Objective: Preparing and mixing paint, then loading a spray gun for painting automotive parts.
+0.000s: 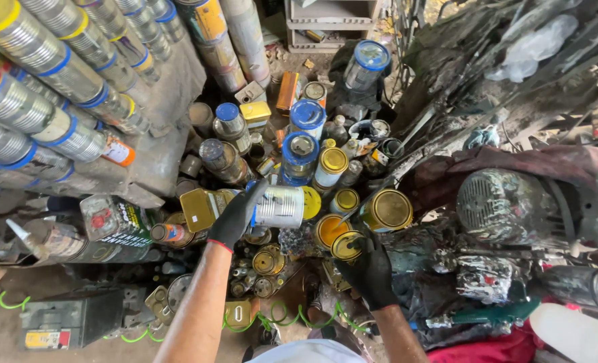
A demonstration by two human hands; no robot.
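Observation:
My left hand (pixel 237 216), in a black glove, grips a silver tin can (pixel 282 206) with a yellow lid, held on its side and tipped toward an open can of yellow-orange paint (pixel 328 228). Just right of that open can, my right hand (pixel 369 272), also in a black glove, holds a round gold lid (pixel 347 245). A closed gold-lidded can (pixel 388 210) stands close beside the right hand.
Many cans crowd the floor ahead: blue-lidded ones (pixel 300 153), yellow-lidded ones (pixel 332 163), a square gold tin (pixel 201 208). Stacked silver cans (pixel 50 87) fill the left. A grey motor (pixel 504 202) sits at right, a battery (pixel 63 323) and green coiled wire (pixel 272 316) below.

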